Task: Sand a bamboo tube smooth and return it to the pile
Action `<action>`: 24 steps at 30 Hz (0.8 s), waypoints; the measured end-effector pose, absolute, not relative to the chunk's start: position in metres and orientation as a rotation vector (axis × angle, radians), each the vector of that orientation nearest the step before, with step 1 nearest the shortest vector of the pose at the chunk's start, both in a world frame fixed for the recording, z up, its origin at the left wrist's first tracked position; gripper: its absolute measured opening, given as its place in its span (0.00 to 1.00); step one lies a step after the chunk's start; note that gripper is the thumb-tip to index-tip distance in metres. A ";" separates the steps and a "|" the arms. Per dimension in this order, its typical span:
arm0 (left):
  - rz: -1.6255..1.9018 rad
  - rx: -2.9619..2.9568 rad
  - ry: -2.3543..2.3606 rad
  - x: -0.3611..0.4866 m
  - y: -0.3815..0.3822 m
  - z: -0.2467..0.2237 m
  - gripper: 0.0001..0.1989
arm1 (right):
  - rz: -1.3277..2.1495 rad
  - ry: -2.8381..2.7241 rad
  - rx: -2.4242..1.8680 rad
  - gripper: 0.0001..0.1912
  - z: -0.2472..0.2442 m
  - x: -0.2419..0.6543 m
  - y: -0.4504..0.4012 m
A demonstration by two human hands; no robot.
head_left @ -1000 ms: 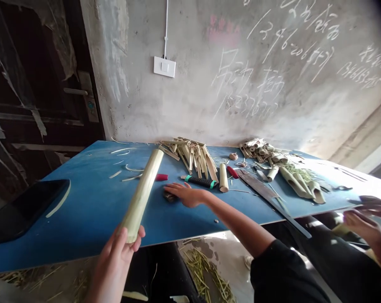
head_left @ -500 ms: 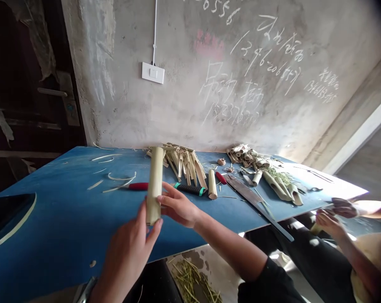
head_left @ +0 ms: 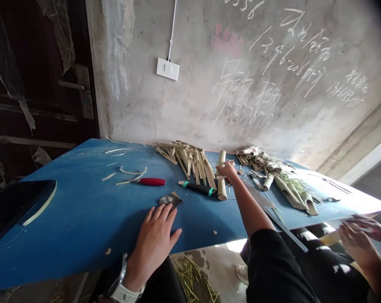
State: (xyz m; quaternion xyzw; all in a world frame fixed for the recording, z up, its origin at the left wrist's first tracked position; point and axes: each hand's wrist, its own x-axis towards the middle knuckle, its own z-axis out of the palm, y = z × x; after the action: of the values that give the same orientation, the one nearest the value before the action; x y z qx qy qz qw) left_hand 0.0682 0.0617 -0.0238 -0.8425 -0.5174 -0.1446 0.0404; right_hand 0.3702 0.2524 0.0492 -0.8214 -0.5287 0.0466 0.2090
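My left hand (head_left: 157,229) lies flat near the front of the blue table, palm down, with its fingers spread and nothing in them. Just beyond its fingertips is a small dark square sheet (head_left: 170,199) that looks like sandpaper with pale dust on it. My right hand (head_left: 228,170) reaches to the back of the table, its fingers wrapped round an upright bamboo tube (head_left: 221,158). Directly in front of that one stands a shorter bamboo tube (head_left: 222,190); whether the two touch I cannot tell. Left of them lies a black-and-green handled tool (head_left: 198,188).
A red-handled tool (head_left: 152,182) lies mid-table, split bamboo pieces (head_left: 193,162) behind it. Right are a long blade (head_left: 259,198), cut bamboo tubes (head_left: 288,191) and a bamboo pile (head_left: 256,158). A black tablet-like object (head_left: 18,206) is left. Another person's hands (head_left: 361,240) work at right.
My right hand has carried the bamboo tube away to the back right of the table. My left hand has let go of it and come down flat, and the dark sheet now shows.
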 end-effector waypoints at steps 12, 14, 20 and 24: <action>-0.520 -2.621 -1.609 0.068 0.061 -0.027 0.23 | 0.382 -2.056 -2.563 0.31 0.030 0.378 0.204; -0.534 -2.614 -1.597 0.068 0.060 -0.028 0.23 | 0.291 -2.110 -2.525 0.33 0.028 0.380 0.196; -0.587 -2.587 -1.541 0.067 0.063 -0.036 0.23 | -0.108 -1.864 -2.487 0.23 0.025 0.392 0.212; -0.641 -2.552 -1.486 0.066 0.066 -0.042 0.22 | -0.089 -1.838 -2.404 0.22 0.031 0.392 0.224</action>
State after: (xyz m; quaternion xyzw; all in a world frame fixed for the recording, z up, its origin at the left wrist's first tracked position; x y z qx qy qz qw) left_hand 0.0655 0.0663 -0.0418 -0.8431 -0.4907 -0.2116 0.0599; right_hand 0.3922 0.2240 0.0311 -0.7927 -0.6062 -0.0295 0.0570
